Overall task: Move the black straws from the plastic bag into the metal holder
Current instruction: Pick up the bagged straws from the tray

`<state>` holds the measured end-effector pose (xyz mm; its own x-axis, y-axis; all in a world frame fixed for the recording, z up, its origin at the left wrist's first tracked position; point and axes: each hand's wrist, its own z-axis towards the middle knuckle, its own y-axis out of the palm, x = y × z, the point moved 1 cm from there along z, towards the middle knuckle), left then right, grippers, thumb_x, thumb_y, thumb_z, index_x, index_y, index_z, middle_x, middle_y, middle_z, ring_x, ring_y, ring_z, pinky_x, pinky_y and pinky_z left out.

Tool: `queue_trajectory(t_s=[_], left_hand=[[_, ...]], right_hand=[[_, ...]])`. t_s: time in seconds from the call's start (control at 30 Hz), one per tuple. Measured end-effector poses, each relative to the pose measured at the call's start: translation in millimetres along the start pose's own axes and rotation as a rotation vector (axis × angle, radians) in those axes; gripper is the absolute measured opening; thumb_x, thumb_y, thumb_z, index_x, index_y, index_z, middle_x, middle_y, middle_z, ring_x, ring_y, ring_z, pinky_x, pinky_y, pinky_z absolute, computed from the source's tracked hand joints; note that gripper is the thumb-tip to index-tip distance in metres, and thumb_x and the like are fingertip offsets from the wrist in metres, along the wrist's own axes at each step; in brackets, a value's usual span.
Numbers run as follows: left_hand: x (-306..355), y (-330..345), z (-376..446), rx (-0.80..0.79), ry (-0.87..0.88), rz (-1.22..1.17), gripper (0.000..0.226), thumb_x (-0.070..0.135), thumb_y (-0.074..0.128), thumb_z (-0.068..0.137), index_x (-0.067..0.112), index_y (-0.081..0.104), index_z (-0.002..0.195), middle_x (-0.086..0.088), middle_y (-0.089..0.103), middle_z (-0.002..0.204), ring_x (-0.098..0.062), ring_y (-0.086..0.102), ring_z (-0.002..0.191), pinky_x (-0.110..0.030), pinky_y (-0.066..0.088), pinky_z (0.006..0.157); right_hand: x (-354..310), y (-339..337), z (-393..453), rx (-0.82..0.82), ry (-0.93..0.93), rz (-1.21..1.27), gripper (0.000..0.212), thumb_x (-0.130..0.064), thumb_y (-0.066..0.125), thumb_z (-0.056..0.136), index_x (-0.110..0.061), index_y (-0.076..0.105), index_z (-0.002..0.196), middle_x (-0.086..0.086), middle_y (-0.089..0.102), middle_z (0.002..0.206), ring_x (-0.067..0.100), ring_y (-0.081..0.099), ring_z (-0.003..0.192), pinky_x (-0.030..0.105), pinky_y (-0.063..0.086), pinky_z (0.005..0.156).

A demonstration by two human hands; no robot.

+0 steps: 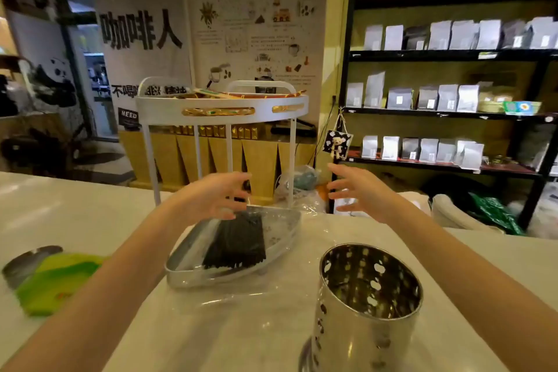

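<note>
Landmark = metal holder (367,305): perforated steel cylinder, upright on pale counter (75,214), mouth open, nothing visible inside.

Black straws (235,243): bundle up-left of holder, lying in lower tray (181,273) of a white 2-tier rack (222,107), w/ clear plastic bag (305,232) around/under them; film spreads over the counter between tray and holder.

Left hand (216,195): beyond holder, to its left, at far end of the bundle, fingers curled round the dark straw tips – gripping them.

Right hand (357,190): straight behind holder, in the air, fingers spread, holding nothing; apart from the bag.

Far left of holder: green packet (57,279) on counter, print too blurred to read.

Writing, all behind holder: wall poster (142,29) w/ big "咖啡人"; lower line partly hidden by the rack, starts "不喝"; small black sign "NEED". 2nd poster (256,27) headed "咖啡环游记", fine print unreadable. Shelves (447,54) up-right of holder hold pale bags, labels too small to read.
</note>
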<state>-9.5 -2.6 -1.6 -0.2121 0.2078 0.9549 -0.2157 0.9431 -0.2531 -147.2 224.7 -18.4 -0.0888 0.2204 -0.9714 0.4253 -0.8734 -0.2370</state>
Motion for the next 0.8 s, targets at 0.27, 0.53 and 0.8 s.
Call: queue_trajectory(t_s=[0.27,0.53,0.8], left_hand=[[-71,-21,29,0.201,-0.247,-0.022,0.058,0.038,0.059,0.08,0.009,0.043,0.127,-0.018,0.045,0.133,-0.035,0.043,0.122,-0.048,0.035,0.105],[-91,-9,31,0.13,-0.361,-0.295,0.046,0.025,0.058,0.083,0.006,0.045,0.123,-0.019,0.055,0.114,-0.033,0.054,0.099,-0.04,0.046,0.074],[-90,-8,29,0.008,-0.314,-0.658,0.062,0.017,0.065,0.071,0.008,0.045,0.128,-0.022,0.048,0.132,-0.037,0.051,0.116,-0.049,0.045,0.096]], right_hand=[[57,13,24,-0.016,0.346,0.019,0.064,-0.049,0.064,0.076,-0.01,0.044,0.123,0.015,0.051,0.123,0.03,0.054,0.111,0.04,0.048,0.086],[71,29,32,-0.245,0.396,0.157,0.019,-0.014,0.058,0.088,-0.004,0.059,0.104,0.013,0.07,0.095,0.021,0.072,0.073,0.028,0.056,0.053],[20,28,32,-0.161,0.197,0.256,0.009,-0.009,0.057,0.087,-0.009,0.064,0.094,0.005,0.07,0.09,0.017,0.068,0.08,0.029,0.057,0.064]])
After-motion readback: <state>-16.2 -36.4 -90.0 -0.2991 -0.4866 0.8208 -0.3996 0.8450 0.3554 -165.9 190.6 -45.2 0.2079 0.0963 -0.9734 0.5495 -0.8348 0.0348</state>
